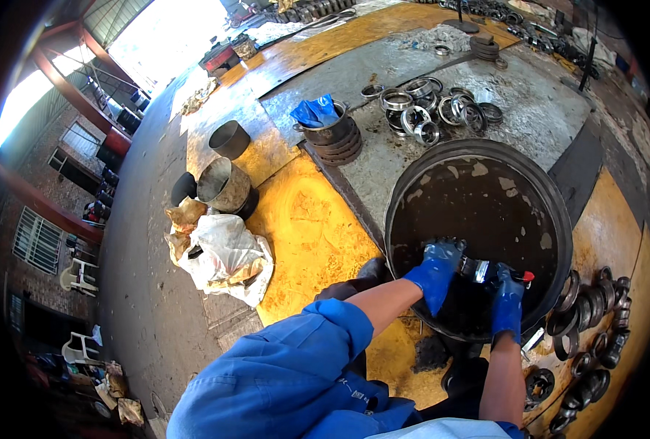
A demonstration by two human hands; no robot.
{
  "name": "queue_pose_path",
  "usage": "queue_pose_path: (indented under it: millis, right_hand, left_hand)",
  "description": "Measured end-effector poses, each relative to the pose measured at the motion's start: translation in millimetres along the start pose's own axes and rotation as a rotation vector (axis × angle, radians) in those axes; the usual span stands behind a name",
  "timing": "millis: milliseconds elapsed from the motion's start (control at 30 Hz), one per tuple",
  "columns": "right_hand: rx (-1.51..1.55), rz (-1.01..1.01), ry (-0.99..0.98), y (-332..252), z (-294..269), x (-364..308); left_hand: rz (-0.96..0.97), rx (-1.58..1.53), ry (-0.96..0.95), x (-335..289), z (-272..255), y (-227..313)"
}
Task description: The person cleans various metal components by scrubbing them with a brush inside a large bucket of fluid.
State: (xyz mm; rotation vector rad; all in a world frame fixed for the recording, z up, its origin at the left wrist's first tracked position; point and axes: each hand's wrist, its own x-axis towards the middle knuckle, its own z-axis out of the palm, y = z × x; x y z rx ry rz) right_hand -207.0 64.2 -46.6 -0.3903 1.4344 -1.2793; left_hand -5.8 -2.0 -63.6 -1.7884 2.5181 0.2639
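Over a big round tub [396,192] of dark liquid, both of my blue-gloved hands are close together. My right hand [509,298] is wrapped round a slim tool with a red handle end [528,276], perhaps a brush. A shiny metal piece [480,271] shows between the hands; I cannot tell whether it belongs to that tool or is a separate part. My left hand [442,272] has its fingers curled at the dark left side of the metal piece. What lies inside its grasp is hidden.
Metal rings [416,117] lie piled beyond the tub, and more dark rings [592,304] at its right. A pot [326,135] with blue plastic stands on stacked rings. Left are a bucket [222,181], an open cylinder [229,139] and a white sack [226,245].
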Motion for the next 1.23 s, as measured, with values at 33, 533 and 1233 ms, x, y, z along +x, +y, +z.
queue_pose_path:
  millis: [33, 533, 1233]
  right_hand:
    - [-0.012, 0.004, 0.012, 0.3, -5.9, -1.9]
    - [0.039, -0.045, -0.054, 1.5, 6.1, -1.2]
    - [0.418, 0.178, 0.109, -67.7, -33.1, 3.4]
  left_hand:
    - [0.077, 0.023, 0.049, -1.7, -1.9, 7.8]
    - [0.18, 0.037, 0.213, -5.6, -30.1, 16.5]
    - [0.094, -1.251, -0.09, 28.3, -29.2, -20.4]
